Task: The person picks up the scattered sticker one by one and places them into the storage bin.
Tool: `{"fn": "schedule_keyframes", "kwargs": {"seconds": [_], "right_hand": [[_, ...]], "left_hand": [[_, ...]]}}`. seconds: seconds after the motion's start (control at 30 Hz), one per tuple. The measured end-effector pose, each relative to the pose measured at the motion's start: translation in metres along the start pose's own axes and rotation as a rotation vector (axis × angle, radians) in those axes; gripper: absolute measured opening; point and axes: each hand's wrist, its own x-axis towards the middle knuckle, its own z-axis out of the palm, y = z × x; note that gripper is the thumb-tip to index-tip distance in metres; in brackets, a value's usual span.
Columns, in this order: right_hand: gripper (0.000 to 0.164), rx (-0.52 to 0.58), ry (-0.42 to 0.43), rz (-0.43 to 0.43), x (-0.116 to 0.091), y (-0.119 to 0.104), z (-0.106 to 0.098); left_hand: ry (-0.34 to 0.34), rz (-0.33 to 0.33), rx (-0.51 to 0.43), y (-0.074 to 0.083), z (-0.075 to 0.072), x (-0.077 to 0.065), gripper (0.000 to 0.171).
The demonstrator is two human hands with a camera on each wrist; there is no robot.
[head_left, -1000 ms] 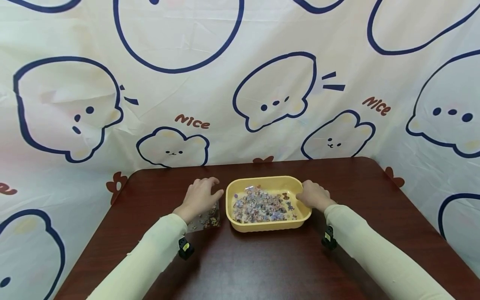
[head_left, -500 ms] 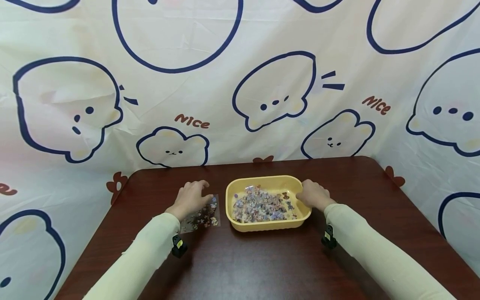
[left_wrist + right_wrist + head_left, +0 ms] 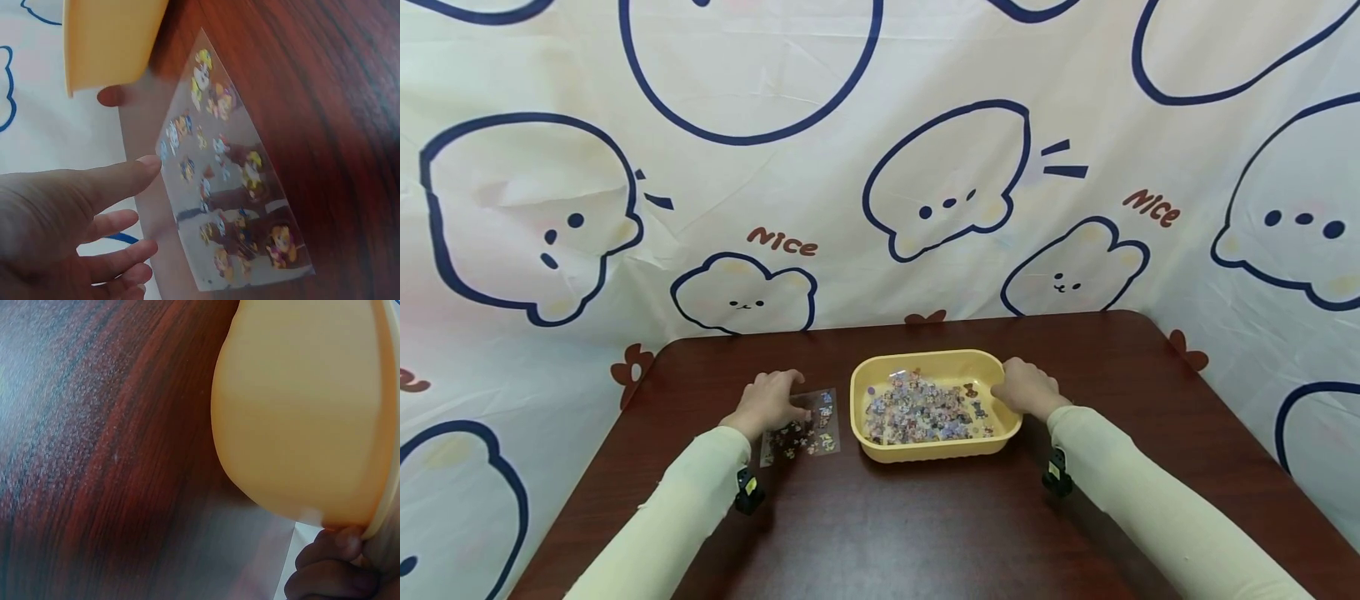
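Observation:
A yellow tray (image 3: 936,452) holds a heap of small, colourful stickers (image 3: 917,412), some loose at its right end. My right hand (image 3: 1028,388) grips the tray's right rim, thumb over the edge; in the right wrist view its curled fingers (image 3: 325,565) lie below the rim. Left of the tray, a clear sheet with cartoon dog stickers (image 3: 219,156) lies flat on the table. My left hand (image 3: 767,402) hovers over the sheet's left part with parted, relaxed fingers and nothing in them. In the left wrist view its thumb tip appears near the sheet's edge; contact is unclear.
The dark reddish-brown table (image 3: 925,533) has rounded far corners. A white cloth (image 3: 850,183) printed with blue cartoon outlines hangs behind it and at both sides. Small black wrist cameras (image 3: 749,492) sit under both sleeves.
My left hand has moved left, away from the tray, uncovering more of the clear sticker sheet. My right hand keeps its grip on the tray, which stays in place.

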Motion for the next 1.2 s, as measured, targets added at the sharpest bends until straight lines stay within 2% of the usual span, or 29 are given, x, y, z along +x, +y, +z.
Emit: {"fn": "schedule_keyframes", "kwargs": {"seconds": [0.33, 0.57, 0.87, 1.2], "right_hand": [[0.035, 0.001, 0.0, 0.0, 0.002, 0.001, 0.0], [0.035, -0.003, 0.0, 0.002, 0.002, 0.001, 0.0], [0.036, -0.002, -0.001, -0.001, 0.002, 0.0, 0.0], [0.041, 0.002, -0.007, 0.004, 0.003, 0.001, 0.0]], "left_hand": [[0.001, -0.03, 0.032, -0.01, 0.002, 0.0, 0.056], [-0.024, -0.021, 0.069, -0.02, 0.002, -0.001, 0.059], [-0.047, -0.048, 0.046, -0.029, 0.006, -0.001, 0.067], [-0.069, -0.055, 0.042, -0.032, 0.006, 0.001, 0.057]]}}
